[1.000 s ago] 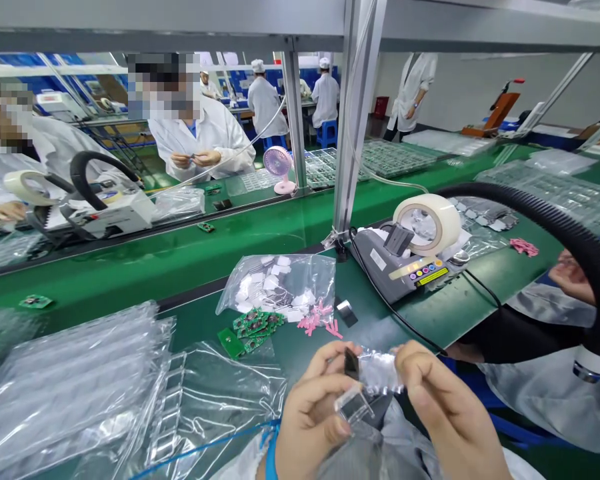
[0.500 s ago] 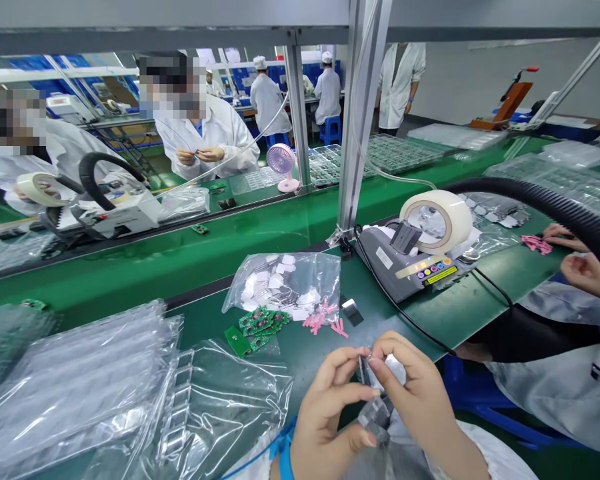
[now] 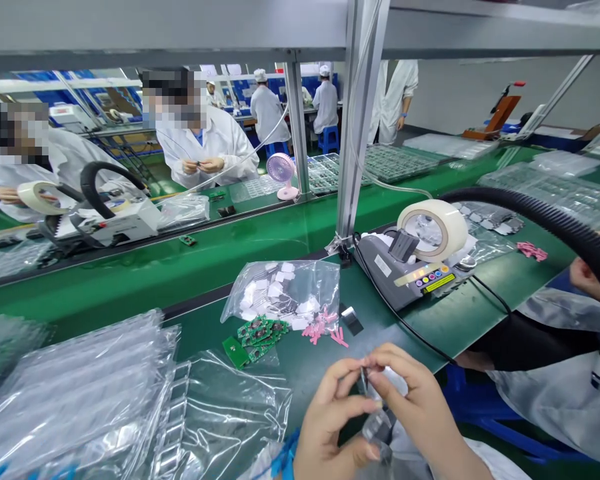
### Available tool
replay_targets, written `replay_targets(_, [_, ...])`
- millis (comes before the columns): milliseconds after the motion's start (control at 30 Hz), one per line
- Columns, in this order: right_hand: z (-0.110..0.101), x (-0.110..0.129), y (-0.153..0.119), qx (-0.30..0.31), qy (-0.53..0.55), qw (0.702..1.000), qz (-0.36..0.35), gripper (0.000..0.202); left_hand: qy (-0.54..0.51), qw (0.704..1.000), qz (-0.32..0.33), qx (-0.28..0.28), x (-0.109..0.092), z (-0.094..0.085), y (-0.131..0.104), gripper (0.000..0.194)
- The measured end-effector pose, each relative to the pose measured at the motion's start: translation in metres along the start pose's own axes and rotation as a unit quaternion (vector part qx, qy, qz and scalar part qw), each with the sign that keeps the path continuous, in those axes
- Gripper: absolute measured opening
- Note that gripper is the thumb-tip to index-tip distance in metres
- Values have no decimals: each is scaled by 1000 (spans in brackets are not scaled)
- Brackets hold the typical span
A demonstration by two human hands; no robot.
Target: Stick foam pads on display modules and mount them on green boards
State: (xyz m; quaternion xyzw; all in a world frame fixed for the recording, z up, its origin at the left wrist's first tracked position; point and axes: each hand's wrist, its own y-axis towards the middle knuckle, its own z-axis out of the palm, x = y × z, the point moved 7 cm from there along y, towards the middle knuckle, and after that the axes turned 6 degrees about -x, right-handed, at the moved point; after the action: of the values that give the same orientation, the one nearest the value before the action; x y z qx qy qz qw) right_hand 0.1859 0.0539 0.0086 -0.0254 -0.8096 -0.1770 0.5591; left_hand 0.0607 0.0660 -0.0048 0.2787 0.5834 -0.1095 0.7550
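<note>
Low in the head view, my left hand (image 3: 333, 417) and my right hand (image 3: 413, 400) meet with thumbs and fingertips pinched together. Between them stands a small thin dark piece (image 3: 364, 380), seen edge-on; its kind is not clear. A white patch shows behind my right thumb. Under the fingers is a grey, shiny, see-through item (image 3: 379, 427), partly covered by my left hand. Beyond my hands lie loose pink strips (image 3: 320, 327), a small black-and-silver sheet (image 3: 351, 320) and a pile of green circuit boards (image 3: 260, 337).
A clear bag of white-tabbed parts (image 3: 280, 290) lies behind the boards. Stacked clear trays (image 3: 75, 393) fill the left. A grey machine (image 3: 405, 273) with a tape roll (image 3: 435, 230) stands at right, under a black hose (image 3: 540, 213). A co-worker's hand (image 3: 587, 273) is at far right.
My fingertips have drawn slightly closer around the dark piece, which now shows thinner. The view has tilted a little, and a small board on the green belt has shifted left.
</note>
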Motion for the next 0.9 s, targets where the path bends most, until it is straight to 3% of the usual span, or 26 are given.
replay_targets(133, [1,-3,-2,-5,-1,1000,-14,11,47,998,39,10,19,-5,-7,38])
replay_targets(300, [-2,-3,-2,-28,-8,998,-55,11,15,995,-95,-30,64,-9,-7,41])
replay_targets(400, [-3,-5,-2,-38,-2,998,-43,9,8,991,-123,-50,71,-9,-5,42])
replay_targets(467, [-2,-7,-1,-36,-3,999,-19,10,27,995,-91,-34,67,-8,-4,36])
replay_targets(567, [0,-6,0,-41,-12,999,-2,15,75,997,29,11,51,-7,-6,32])
replay_targets(667, [-2,-3,-3,-52,-4,998,-18,16,54,995,84,-2,37,-12,-6,33])
replay_targets(767, [-10,-11,-10,-62,58,996,4,18,-18,998,-7,-60,34,-18,0,31])
replay_targets(900, [-15,-51,-15,-110,158,973,127,24,-141,969,-158,-131,35,-19,4,30])
